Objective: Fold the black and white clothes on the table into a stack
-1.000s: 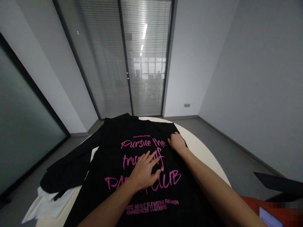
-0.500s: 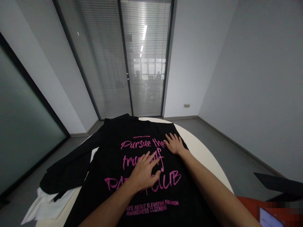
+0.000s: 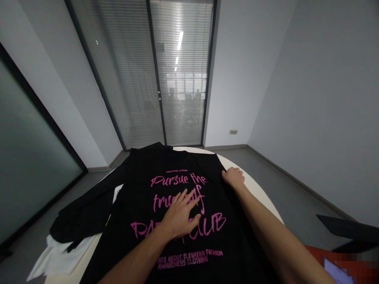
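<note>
A black T-shirt [image 3: 183,161] with pink lettering lies spread flat over a round table, its lower part running out of view toward me. My left hand [image 3: 180,215] rests flat on the middle of the print, fingers stretched out, covering some letters. At the shirt's right edge is my right hand [image 3: 234,176], its fingers curled in and the thumb side against the black cloth. How much fabric it pinches is hidden by the hand.
The cream tabletop [image 3: 260,193] shows along the right. On the left lie another black garment [image 3: 85,209] and a white cloth [image 3: 63,256] hanging past the edge. A lit screen [image 3: 336,270] sits on something red [image 3: 318,254] at lower right, near a dark chair part [image 3: 349,230].
My right hand has slid from lying spread on the shirt out to its right edge, and its fingers have curled in. My left hand stays in place.
</note>
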`<state>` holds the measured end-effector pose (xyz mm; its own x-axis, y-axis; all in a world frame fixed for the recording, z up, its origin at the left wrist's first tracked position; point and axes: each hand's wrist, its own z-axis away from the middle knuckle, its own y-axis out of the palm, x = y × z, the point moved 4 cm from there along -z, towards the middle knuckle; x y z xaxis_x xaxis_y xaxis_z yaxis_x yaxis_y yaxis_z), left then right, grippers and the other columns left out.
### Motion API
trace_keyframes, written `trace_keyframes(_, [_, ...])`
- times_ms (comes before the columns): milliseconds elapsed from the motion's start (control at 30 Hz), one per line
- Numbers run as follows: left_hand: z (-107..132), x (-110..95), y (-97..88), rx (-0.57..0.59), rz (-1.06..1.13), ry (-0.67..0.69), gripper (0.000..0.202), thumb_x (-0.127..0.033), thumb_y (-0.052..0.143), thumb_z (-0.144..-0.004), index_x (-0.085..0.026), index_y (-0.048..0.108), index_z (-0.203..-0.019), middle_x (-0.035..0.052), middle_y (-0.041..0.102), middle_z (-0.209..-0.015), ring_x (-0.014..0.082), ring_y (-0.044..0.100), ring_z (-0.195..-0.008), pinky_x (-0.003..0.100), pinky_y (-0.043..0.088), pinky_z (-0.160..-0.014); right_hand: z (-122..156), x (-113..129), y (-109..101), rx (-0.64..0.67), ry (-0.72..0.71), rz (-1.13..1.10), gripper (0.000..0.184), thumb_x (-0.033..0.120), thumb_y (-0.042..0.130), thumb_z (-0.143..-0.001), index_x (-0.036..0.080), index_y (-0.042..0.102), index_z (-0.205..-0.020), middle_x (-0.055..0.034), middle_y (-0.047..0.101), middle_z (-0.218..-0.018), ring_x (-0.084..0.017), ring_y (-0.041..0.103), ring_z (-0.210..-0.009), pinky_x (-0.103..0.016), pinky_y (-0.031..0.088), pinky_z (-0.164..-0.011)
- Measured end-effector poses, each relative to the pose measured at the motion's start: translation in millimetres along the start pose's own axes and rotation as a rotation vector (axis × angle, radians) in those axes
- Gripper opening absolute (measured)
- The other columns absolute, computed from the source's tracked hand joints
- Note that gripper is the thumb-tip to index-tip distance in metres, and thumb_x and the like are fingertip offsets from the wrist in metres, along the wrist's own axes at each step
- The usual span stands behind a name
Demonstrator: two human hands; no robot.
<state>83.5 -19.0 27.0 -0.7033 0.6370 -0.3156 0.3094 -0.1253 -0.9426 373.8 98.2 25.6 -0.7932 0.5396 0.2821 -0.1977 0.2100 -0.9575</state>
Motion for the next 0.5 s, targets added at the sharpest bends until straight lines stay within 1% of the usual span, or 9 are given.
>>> trace_keyframes(100, [0, 0, -1.0, 0.007, 0.004, -0.005, 0.06, -0.047, 0.05, -0.095, -0.028, 0.044, -0.152, 0.0037, 0.027, -0.165, 0.0318, 0.021, -0.153, 0.056, 0.021, -0.124, -9, -9, 3, 0.069, 0.031, -0.024, 0.057, 0.047, 0.053, -0.09, 0.004, 0.063, -0.126, -0.0284, 0.059, -0.131, -0.041, 0.056, -0.123, -0.05, 0.05, -0.093])
trace_keyframes(200, [1, -2, -1.7, 0.009, 0.011, -0.003, 0.06, -0.047, 0.051, -0.094, -0.028, 0.044, -0.151, 0.0038, 0.028, -0.165, 0.0322, 0.021, -0.153, 0.056, 0.021, -0.123, -19, -9, 6, 0.149, -0.01, -0.07, 0.048, 0.046, 0.056, -0.087, 0.01, 0.069, -0.115, -0.0231, 0.068, -0.118, -0.035, 0.066, -0.11, -0.042, 0.053, -0.085])
trace_keyframes(233, [1, -2, -1.7, 0.006, 0.015, -0.003, 0.06, -0.047, 0.052, -0.094, -0.028, 0.045, -0.151, 0.0039, 0.029, -0.165, 0.0326, 0.022, -0.153, 0.056, 0.022, -0.123, -22, -8, 6, 0.167, -0.03, -0.088, 0.046, 0.045, 0.058, -0.086, 0.011, 0.069, -0.114, -0.0216, 0.07, -0.114, -0.033, 0.068, -0.106, -0.039, 0.053, -0.083])
trace_keyframes(300, [0, -3, -1.7, -0.02, 0.027, 0.0, 0.06, -0.045, 0.054, -0.092, -0.027, 0.047, -0.149, 0.0041, 0.033, -0.163, 0.033, 0.025, -0.152, 0.056, 0.025, -0.122, -25, -4, 5, 0.186, -0.066, -0.122, 0.048, 0.043, 0.062, -0.083, 0.01, 0.066, -0.118, -0.0198, 0.072, -0.109, -0.03, 0.07, -0.1, -0.035, 0.053, -0.079])
trace_keyframes(333, [0, -3, -2.3, -0.052, 0.036, -0.004, 0.058, -0.042, 0.055, -0.091, -0.026, 0.049, -0.147, 0.0045, 0.038, -0.161, 0.0324, 0.029, -0.15, 0.055, 0.027, -0.122, -26, -1, 4, 0.19, -0.081, -0.138, 0.052, 0.041, 0.064, -0.082, 0.008, 0.063, -0.121, -0.0194, 0.072, -0.109, -0.029, 0.07, -0.099, -0.034, 0.053, -0.078])
trace_keyframes(400, [-2, 2, -5.3, -0.158, 0.054, -0.049, 0.051, -0.032, 0.054, -0.09, -0.022, 0.056, -0.14, 0.006, 0.054, -0.149, 0.0289, 0.043, -0.142, 0.05, 0.033, -0.12, -26, 2, 3, 0.192, -0.107, -0.166, 0.058, 0.035, 0.068, -0.078, 0.007, 0.058, -0.128, -0.0184, 0.072, -0.109, -0.028, 0.07, -0.097, -0.032, 0.052, -0.075])
trace_keyframes(467, [-2, 12, -9.1, -0.282, 0.061, -0.138, 0.042, -0.022, 0.051, -0.088, -0.02, 0.062, -0.128, 0.0067, 0.066, -0.133, 0.0249, 0.057, -0.128, 0.046, 0.039, -0.116, -23, 4, 2, 0.18, -0.127, -0.183, 0.063, 0.028, 0.069, -0.076, 0.007, 0.052, -0.133, -0.0176, 0.071, -0.111, -0.027, 0.069, -0.099, -0.031, 0.051, -0.076])
trace_keyframes(500, [-2, 17, -10.4, -0.329, 0.058, -0.183, 0.038, -0.02, 0.049, -0.088, -0.02, 0.064, -0.123, 0.0069, 0.069, -0.126, 0.0238, 0.061, -0.122, 0.045, 0.041, -0.114, -21, 4, 1, 0.168, -0.135, -0.188, 0.065, 0.025, 0.068, -0.076, 0.009, 0.049, -0.137, -0.0174, 0.071, -0.113, -0.028, 0.069, -0.1, -0.031, 0.051, -0.078])
